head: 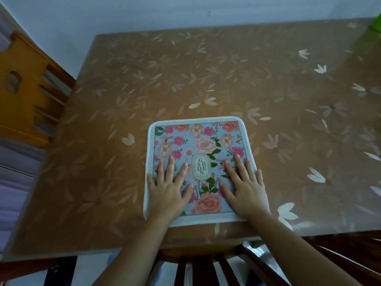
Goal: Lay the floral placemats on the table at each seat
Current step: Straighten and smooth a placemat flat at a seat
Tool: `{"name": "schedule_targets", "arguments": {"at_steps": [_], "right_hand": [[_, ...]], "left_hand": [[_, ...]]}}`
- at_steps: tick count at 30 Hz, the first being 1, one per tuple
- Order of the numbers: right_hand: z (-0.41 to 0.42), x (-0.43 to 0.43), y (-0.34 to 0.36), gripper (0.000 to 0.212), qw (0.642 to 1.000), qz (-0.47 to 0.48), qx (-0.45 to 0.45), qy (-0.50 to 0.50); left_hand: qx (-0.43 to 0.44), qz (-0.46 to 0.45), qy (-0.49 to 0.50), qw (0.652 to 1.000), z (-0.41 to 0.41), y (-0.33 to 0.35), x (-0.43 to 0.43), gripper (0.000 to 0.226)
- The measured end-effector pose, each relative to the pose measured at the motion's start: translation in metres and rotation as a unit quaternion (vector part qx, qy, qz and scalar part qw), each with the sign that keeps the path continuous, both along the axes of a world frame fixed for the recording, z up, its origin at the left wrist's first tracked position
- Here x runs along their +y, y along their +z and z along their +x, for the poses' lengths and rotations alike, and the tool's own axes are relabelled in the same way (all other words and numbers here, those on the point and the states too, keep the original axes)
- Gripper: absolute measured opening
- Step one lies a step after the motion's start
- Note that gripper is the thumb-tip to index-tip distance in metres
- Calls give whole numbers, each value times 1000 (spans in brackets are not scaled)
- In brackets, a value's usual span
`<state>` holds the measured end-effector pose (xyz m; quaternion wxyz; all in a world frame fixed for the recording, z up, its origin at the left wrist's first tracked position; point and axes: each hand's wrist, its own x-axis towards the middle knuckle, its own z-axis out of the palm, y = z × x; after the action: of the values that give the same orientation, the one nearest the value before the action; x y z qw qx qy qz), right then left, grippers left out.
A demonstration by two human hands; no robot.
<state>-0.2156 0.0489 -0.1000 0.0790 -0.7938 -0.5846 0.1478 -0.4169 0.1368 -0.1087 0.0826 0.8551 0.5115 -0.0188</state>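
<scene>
Pale blue with pink and peach roses, the placemat (203, 141) lies flat on the table (185, 69) near my edge, right in front of the chair (206, 269) tucked in below. My left hand (168, 188) and right hand (245, 188) rest on its near half, fingers straight and spread, gripping nothing, I'd say to smooth it down on the glossy cover. The other chair (24, 79) at the left side has no mat yet
</scene>
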Motion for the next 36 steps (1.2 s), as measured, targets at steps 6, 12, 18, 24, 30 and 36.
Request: {"name": "schedule_targets", "arguments": {"at_steps": [6,12,18,24,30,36], "right_hand": [[-23,-20,0,65,999,-10,-19,-36],[-42,-32,1,64,999,-13,-6,-47],[-39,-39,10,62,999,-38,11,-9],[-16,-57,37,59,996,-70,29,43],[12,-88,86,47,999,-21,25,24],[58,-142,132,42,998,62,-30,-4]], "left_hand": [[-2,5,-5,1000,-2,4,-33,62],[-8,-22,-3,1000,6,16,-61,61],[-18,-56,17,998,13,24,-81,62],[-47,-70,-3,996,26,40,-102,49],[-100,31,-41,994,51,78,-131,36],[-148,90,-74,982,114,120,-173,32]]}}
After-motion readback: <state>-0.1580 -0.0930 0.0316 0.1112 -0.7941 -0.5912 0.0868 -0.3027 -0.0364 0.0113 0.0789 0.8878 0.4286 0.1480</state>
